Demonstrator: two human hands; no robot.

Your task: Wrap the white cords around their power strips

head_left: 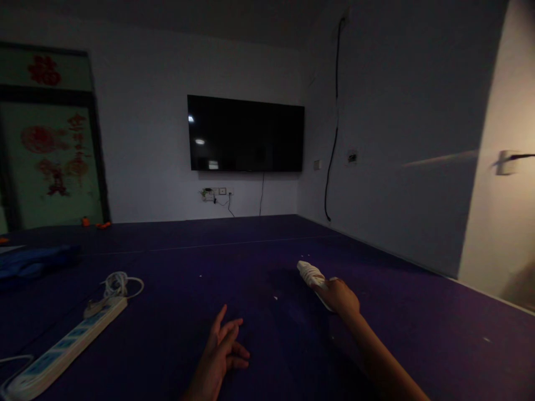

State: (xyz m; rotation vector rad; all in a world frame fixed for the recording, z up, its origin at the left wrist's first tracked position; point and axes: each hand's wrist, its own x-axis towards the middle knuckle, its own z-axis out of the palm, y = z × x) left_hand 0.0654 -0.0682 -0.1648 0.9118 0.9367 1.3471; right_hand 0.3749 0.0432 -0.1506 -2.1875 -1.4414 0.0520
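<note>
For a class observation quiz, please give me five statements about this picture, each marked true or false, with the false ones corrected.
1. The right hand holds a white wrapped item. True.
2. The left hand grips the power strip. False: it holds nothing; the strip lies apart, to its left.
3. The television is on the wall. True.
4. The power strip is red. False: it is white and blue.
5. Red decorations show at the far left. True.
</note>
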